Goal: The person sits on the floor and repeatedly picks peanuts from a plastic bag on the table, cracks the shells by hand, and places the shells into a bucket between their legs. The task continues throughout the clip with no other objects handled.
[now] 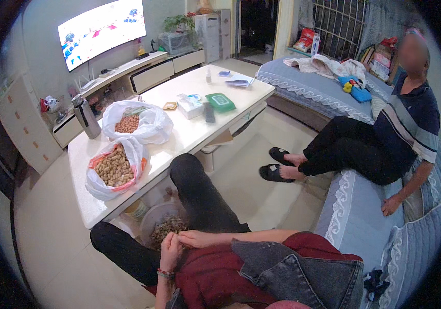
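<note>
My left hand, with a beaded bracelet at the wrist, meets my right hand in front of my lap. The fingertips of both are bent together and touch. Whatever may be between them is too small or hidden to make out. Just beyond them, between my knees, a pale bucket holds a heap of peanut shells. On the white table, an open plastic bag contains peanuts in the shell. Behind it, another white plastic bag holds shelled reddish peanuts.
A steel thermos stands beside the bags. Farther along the table lie a tissue box, a dark phone-like object, a green wipes pack and a small bottle. Another person sits on the blue-covered sofa at right.
</note>
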